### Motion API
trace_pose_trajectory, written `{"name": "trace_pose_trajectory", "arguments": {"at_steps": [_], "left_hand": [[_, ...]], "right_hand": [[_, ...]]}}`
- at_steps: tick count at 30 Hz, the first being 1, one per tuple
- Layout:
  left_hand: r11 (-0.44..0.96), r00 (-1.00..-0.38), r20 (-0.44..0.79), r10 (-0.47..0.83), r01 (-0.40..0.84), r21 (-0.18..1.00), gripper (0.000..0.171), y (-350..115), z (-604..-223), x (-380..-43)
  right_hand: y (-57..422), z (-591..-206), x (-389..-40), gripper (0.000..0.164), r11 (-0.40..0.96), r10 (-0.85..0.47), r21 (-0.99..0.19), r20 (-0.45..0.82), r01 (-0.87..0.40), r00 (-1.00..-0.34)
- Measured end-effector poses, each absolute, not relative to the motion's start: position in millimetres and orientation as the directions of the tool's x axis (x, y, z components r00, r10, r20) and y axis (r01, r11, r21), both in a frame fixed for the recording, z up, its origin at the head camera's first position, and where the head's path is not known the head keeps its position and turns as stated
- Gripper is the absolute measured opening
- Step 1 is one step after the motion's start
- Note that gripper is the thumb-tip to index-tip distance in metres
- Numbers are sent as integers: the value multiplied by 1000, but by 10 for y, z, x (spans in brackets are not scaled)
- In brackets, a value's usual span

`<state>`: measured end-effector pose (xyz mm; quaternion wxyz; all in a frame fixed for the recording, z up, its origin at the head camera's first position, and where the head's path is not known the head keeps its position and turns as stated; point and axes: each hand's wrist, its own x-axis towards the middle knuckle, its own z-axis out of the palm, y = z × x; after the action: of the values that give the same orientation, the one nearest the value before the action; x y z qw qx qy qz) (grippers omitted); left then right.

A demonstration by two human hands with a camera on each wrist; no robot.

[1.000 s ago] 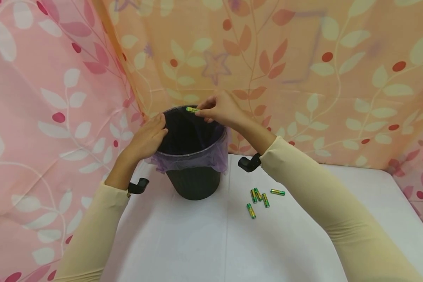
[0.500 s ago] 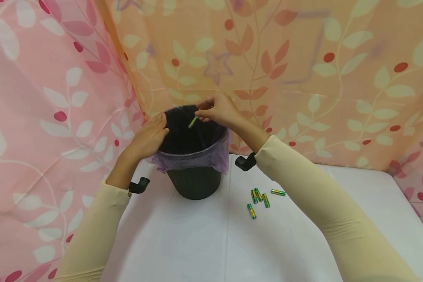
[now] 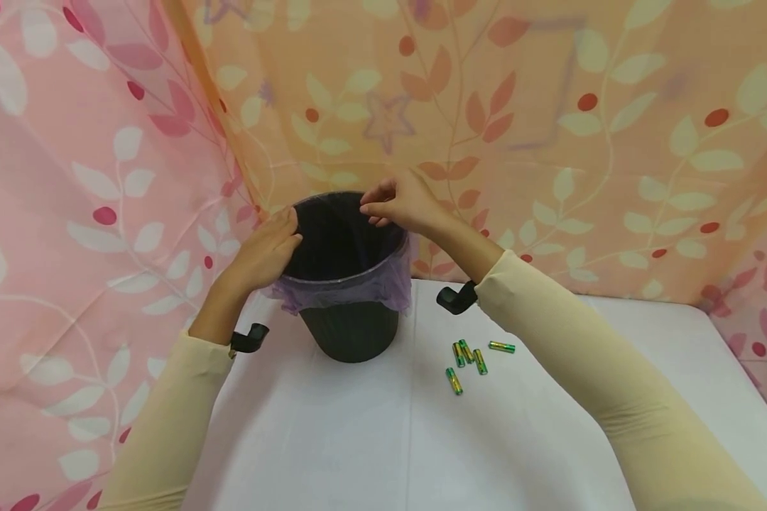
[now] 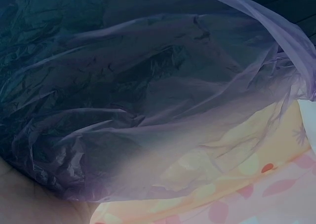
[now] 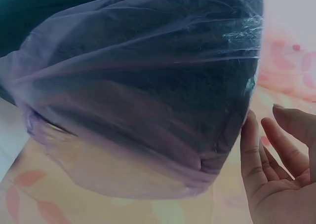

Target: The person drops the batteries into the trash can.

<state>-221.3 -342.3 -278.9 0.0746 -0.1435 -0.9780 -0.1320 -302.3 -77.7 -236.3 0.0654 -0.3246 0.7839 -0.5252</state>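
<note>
A dark trash bin stands upright, lined with a translucent purple plastic bag folded over its rim. My left hand rests on the bin's left rim, with its fingers extended together; its fingertips are hidden in the left wrist view. Above the far right rim hovers my right hand, holding nothing. In the right wrist view its thumb stands apart from the loosely bent fingers, beside the bag. Several green and gold batteries lie on the table right of the bin. The bin's dark inside shows no clear contents.
The bin and batteries share a white-covered table. A floral orange curtain hangs close behind the bin, and a pink one borders the left side. A black wrist mount juts from the right sleeve.
The battery pinched in my right hand a second ago has left the fingers, tilting downward into the bin, and is out of sight. My left hand keeps its place on the rim.
</note>
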Motion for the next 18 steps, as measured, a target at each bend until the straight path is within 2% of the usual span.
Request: {"name": "trace_pose_trajectory", "arguments": {"at_steps": [7, 13, 18], "left_hand": [[922, -947, 191, 258, 300, 246, 58, -3470, -2782, -2215], [919, -944, 194, 268, 311, 243, 57, -3480, -2794, -2236], [918, -940, 198, 278, 321, 235, 57, -3443, -2805, -2287]], "right_hand": [[-593, -2374, -2934, 16, 302, -589, -828, 227, -472, -776], [-426, -2396, -2835, 17, 244, -598, -850, 247, -467, -762], [-179, -2429, -2722, 22, 265, -595, -828, 262, -493, -760]]}}
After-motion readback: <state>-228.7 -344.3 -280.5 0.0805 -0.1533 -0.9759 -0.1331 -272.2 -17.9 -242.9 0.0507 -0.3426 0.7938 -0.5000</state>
